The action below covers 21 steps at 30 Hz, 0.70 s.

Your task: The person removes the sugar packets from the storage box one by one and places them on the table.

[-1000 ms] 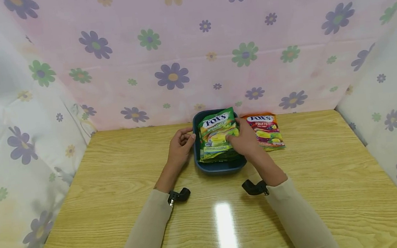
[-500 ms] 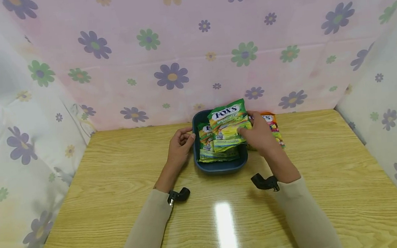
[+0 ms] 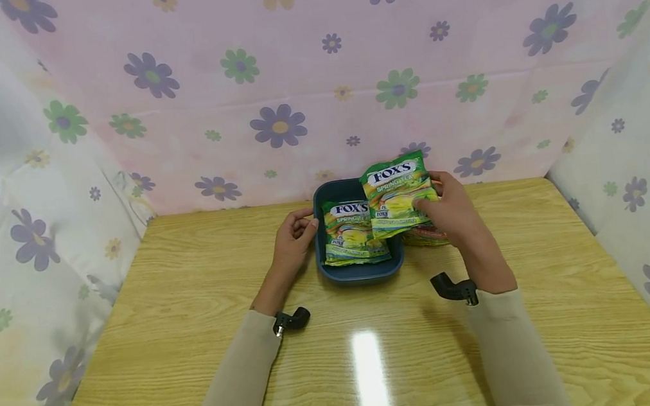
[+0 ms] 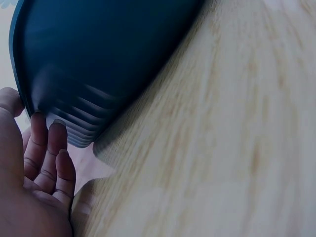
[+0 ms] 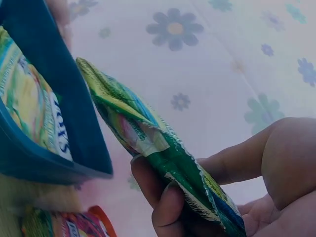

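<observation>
My right hand (image 3: 454, 210) pinches a green FOX'S Spring Tea candy packet (image 3: 397, 197) between thumb and fingers. It holds the packet raised over the right rim of a dark blue plastic bin (image 3: 360, 273). Seen edge-on in the right wrist view, the packet (image 5: 158, 143) has the thumb on one face and fingers on the other. Inside the bin lies at least one similar green packet (image 3: 346, 233). My left hand (image 3: 293, 241) holds the bin's left side, thumb at the rim; in the left wrist view its curled fingers (image 4: 57, 138) touch the outer wall.
A red FOX'S candy packet (image 5: 84, 224) lies on the table just right of the bin, mostly hidden by my right hand and the green packet in the head view. Behind the wooden table (image 3: 193, 292) hangs a flowered cloth (image 3: 190, 124).
My right hand has lifted the green packet out of the bin and moved it right and up, uncovering another green packet inside. My left hand has stayed at the bin's side.
</observation>
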Each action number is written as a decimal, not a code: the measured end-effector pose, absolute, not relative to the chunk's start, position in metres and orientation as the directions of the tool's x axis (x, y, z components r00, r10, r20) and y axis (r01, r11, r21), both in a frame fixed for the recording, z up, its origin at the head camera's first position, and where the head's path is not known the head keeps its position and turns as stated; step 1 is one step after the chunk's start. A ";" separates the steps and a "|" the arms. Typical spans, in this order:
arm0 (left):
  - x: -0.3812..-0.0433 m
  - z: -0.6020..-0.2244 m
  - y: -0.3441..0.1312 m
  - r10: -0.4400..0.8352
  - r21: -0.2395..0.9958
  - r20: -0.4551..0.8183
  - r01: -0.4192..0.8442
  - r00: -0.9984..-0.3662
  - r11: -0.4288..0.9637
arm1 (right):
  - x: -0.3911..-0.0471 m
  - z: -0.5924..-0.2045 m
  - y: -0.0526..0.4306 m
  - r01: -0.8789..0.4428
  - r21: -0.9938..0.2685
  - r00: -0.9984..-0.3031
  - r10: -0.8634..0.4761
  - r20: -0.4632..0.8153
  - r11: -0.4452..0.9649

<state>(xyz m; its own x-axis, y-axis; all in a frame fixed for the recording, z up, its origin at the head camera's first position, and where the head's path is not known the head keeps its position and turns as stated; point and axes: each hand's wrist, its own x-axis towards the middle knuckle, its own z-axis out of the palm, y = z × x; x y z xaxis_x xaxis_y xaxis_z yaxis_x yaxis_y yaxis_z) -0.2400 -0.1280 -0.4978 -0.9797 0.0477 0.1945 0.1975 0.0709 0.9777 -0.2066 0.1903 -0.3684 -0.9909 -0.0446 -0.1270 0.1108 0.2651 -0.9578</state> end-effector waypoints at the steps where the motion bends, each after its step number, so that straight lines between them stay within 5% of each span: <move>1: -0.240 -0.498 -0.128 0.049 0.978 0.195 0.198 -0.980 0.070 | -0.206 -0.368 0.193 0.108 -0.957 -0.991 -0.044 -0.124 0.269; 21: -0.240 -0.499 -0.129 0.060 0.978 0.190 0.194 -0.980 0.069 | -0.206 -0.370 0.246 0.071 -0.937 -0.996 -0.019 -0.082 0.341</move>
<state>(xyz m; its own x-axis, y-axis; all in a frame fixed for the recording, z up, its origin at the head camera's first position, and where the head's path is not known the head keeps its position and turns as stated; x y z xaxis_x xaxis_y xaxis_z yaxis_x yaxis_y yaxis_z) -0.2400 -0.1289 -0.4993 -0.9798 0.0604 0.1905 0.1945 0.0690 0.9785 -0.2058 0.2462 -0.3702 -0.9964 -0.0188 -0.0823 0.0710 0.3412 -0.9373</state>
